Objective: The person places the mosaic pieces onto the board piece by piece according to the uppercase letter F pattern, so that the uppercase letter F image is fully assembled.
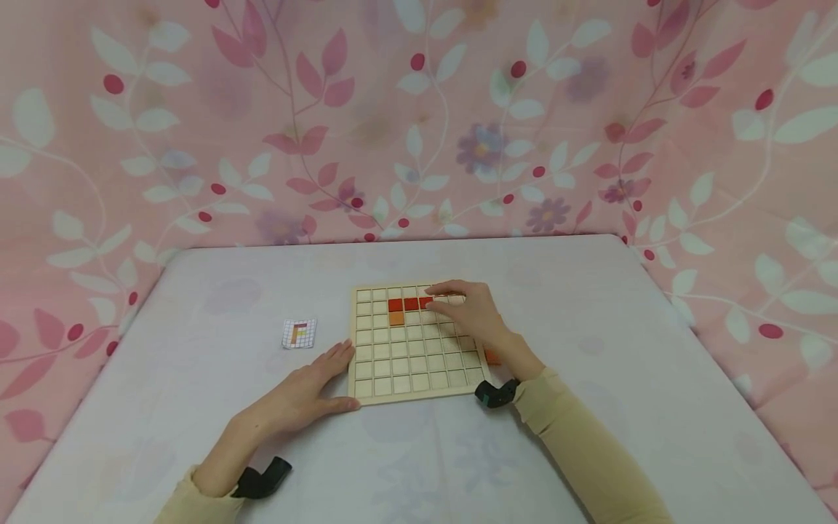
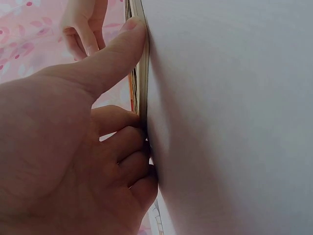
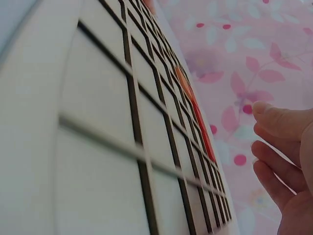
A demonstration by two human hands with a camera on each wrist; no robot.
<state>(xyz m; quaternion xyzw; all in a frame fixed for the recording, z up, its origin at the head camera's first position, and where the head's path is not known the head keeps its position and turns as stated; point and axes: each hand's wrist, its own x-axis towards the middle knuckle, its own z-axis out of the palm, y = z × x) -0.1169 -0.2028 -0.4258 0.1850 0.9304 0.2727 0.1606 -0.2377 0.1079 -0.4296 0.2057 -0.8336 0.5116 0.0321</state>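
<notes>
A pale wooden grid board (image 1: pixel 401 367) lies on the table. In its upper part three red tiles (image 1: pixel 410 303) sit side by side, with one orange tile (image 1: pixel 396 319) below the leftmost. My left hand (image 1: pixel 297 397) rests at the board's lower left corner, fingers along the left side and thumb at the front edge. In the left wrist view, the thumb (image 2: pixel 128 41) touches the board's rim. My right hand (image 1: pixel 474 313) hovers over the upper right of the board, close to the red tiles. The right wrist view shows its fingers (image 3: pixel 274 159) apart, with nothing between them.
A small printed card (image 1: pixel 299 334) with a coloured pattern on a grid lies left of the board. Orange pieces (image 1: pixel 492 357) lie at the board's right side, partly hidden by my right wrist. A pink floral cloth (image 1: pixel 393 116) hangs behind the white-covered table (image 1: pixel 249 291).
</notes>
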